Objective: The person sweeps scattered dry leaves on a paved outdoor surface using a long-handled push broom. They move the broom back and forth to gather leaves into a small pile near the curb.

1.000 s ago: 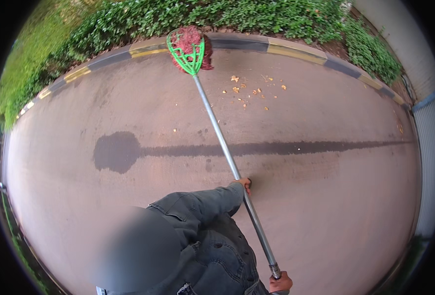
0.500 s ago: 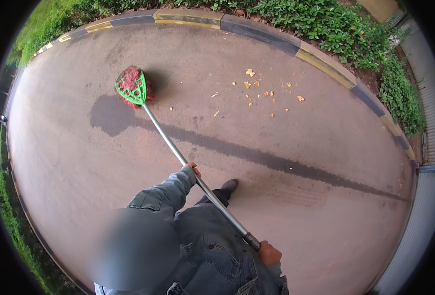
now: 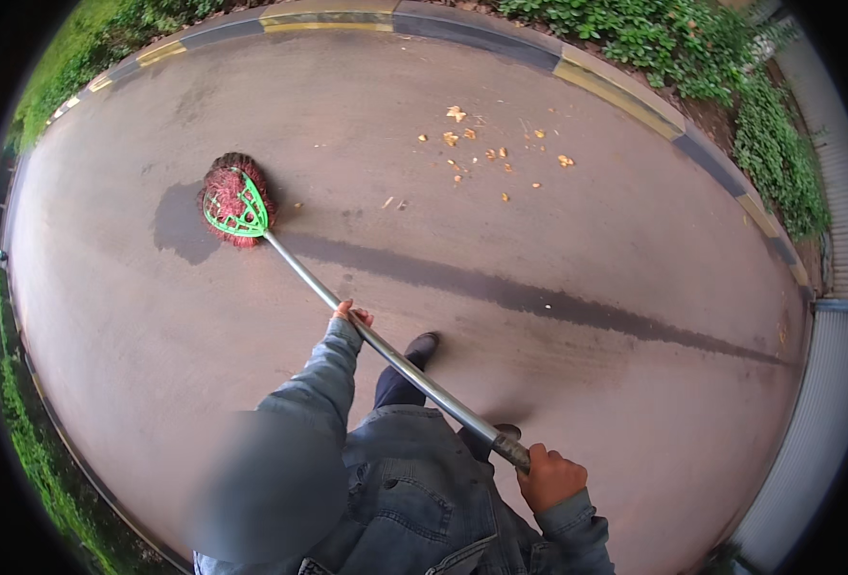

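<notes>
A long-handled broom (image 3: 414,376) slants across the view from lower right to upper left. Its head (image 3: 242,206), a green openwork frame with red and dark bristles, rests on the pavement at the edge of a dark damp patch (image 3: 177,225). My left hand (image 3: 353,314) is closed round the middle of the metal pole. At the pole's dark grip end, my right hand (image 3: 551,477) is wrapped in a fist, close to my right side. Yellowed dry leaves (image 3: 489,153) lie scattered to the right of the broom head, apart from it.
A black and yellow kerb (image 3: 625,101) curves along the far side and right, with leafy shrubs (image 3: 664,48) behind it. Down the right edge stands a grey corrugated sheet wall (image 3: 798,422). A long damp streak (image 3: 520,302) crosses the pavement. Grass (image 3: 22,422) borders the left.
The broom head has moved left and nearer. My right hand has come up and slightly right with the pole's end; my left has shifted left. A second shoe now shows below the pole.
</notes>
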A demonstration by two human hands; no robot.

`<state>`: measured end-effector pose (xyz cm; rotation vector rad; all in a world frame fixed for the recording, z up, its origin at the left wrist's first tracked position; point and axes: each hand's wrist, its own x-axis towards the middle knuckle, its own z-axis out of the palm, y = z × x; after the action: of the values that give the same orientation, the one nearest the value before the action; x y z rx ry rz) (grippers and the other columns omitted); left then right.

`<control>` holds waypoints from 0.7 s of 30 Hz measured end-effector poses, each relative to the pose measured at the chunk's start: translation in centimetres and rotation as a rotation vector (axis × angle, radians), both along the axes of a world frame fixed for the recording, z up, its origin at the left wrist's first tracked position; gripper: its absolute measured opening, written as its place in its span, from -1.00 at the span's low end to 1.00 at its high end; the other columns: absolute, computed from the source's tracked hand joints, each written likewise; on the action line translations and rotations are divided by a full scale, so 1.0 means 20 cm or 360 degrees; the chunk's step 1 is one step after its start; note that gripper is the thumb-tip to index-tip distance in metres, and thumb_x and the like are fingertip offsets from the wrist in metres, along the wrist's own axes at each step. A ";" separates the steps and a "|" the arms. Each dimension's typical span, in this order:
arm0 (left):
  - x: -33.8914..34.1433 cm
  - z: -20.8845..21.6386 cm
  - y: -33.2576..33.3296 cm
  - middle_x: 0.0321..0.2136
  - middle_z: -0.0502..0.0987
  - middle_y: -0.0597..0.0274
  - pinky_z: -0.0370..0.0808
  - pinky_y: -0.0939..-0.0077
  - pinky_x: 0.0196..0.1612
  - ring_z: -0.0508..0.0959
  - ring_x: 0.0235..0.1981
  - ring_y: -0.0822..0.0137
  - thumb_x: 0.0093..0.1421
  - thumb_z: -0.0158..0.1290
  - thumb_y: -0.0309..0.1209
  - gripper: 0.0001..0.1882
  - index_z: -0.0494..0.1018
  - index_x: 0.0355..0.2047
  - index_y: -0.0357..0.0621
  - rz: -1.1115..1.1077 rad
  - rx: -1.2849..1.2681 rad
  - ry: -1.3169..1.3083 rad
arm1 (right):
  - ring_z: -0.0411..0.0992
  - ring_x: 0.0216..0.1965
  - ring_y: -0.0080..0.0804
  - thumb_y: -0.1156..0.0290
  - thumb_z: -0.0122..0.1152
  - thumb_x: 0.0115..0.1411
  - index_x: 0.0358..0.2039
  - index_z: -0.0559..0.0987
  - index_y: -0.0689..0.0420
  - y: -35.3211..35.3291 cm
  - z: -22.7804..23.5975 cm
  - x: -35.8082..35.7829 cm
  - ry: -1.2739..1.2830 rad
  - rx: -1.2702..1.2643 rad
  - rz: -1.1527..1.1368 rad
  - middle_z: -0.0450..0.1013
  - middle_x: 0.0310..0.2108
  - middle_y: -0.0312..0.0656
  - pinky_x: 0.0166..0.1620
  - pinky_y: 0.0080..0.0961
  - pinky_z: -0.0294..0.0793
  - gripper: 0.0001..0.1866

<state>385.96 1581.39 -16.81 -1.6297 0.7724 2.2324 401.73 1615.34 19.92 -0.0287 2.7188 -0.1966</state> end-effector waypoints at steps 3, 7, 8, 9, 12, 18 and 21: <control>0.07 -0.15 0.25 -0.86 0.22 0.24 0.28 0.40 -0.78 0.28 -0.85 0.25 0.01 -0.10 -0.31 -0.74 0.16 -0.73 -0.07 -0.0145 -0.0073 0.0284 | 0.32 -0.73 -0.20 0.34 0.14 -0.23 -0.63 0.31 0.07 0.23 0.02 0.10 -0.0056 0.0114 -0.0070 0.30 -0.75 -0.17 -0.66 -0.31 0.26 -0.80; 0.24 0.06 1.04 -0.89 0.17 0.24 0.25 0.39 -0.82 0.25 -0.90 0.24 0.01 -0.14 -0.34 -0.75 0.16 -0.75 -0.08 -0.0227 -0.0181 -0.0059 | 0.31 -0.71 -0.16 0.37 0.12 -0.24 -0.67 0.31 0.08 0.75 0.05 0.49 -0.0154 0.0368 -0.0363 0.31 -0.74 -0.15 -0.63 -0.28 0.27 -0.83; 0.33 0.01 1.24 -0.88 0.20 0.21 0.26 0.38 -0.81 0.26 -0.89 0.23 0.00 -0.14 -0.34 -0.76 0.17 -0.74 -0.11 -0.0436 -0.0287 0.0009 | 0.31 -0.70 -0.16 0.37 0.12 -0.24 -0.68 0.32 0.08 0.89 0.07 0.61 -0.0180 0.0425 -0.0438 0.32 -0.73 -0.14 -0.63 -0.29 0.28 -0.84; 0.47 -0.02 1.47 -0.87 0.22 0.18 0.27 0.37 -0.80 0.28 -0.88 0.22 -0.01 -0.15 -0.33 -0.76 0.19 -0.74 -0.14 -0.0660 -0.0381 0.0078 | 0.32 -0.70 -0.16 0.38 0.13 -0.25 -0.68 0.33 0.08 1.04 0.10 0.76 -0.0212 0.0493 -0.0532 0.32 -0.73 -0.14 -0.62 -0.29 0.28 -0.84; 0.88 0.17 2.27 -0.84 0.29 0.08 0.30 0.35 -0.80 0.33 -0.86 0.18 -0.02 -0.14 -0.33 -0.78 0.23 -0.66 -0.24 -0.0965 -0.0246 -0.0256 | 0.33 -0.69 -0.15 0.36 0.13 -0.28 -0.67 0.35 0.08 1.37 0.25 1.35 -0.0303 0.0674 -0.0865 0.32 -0.74 -0.14 -0.60 -0.29 0.29 -0.83; 1.53 0.54 3.32 -0.85 0.25 0.16 0.28 0.45 -0.82 0.29 -0.86 0.33 -0.06 -0.14 -0.43 -0.86 0.25 -0.62 -0.27 -0.1418 -0.0138 -0.0483 | 0.36 -0.66 -0.16 0.26 0.10 -0.22 -0.66 0.39 -0.01 1.28 0.50 2.19 -0.0346 0.0740 -0.1636 0.36 -0.73 -0.16 -0.59 -0.28 0.32 -0.87; 1.53 0.66 3.62 -0.82 0.27 0.15 0.29 0.45 -0.83 0.29 -0.85 0.36 -0.06 -0.14 -0.47 -0.90 0.24 -0.58 -0.27 -0.1848 0.0004 -0.0106 | 0.31 -0.77 -0.32 0.19 0.14 -0.24 -0.71 0.33 -0.05 1.18 0.20 2.78 0.0346 0.0008 -0.2244 0.28 -0.82 -0.24 -0.67 -0.34 0.27 -0.80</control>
<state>416.58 1653.83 -3.63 -0.8258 1.2479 1.3103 457.32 1639.03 23.88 1.9215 2.3848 -0.5717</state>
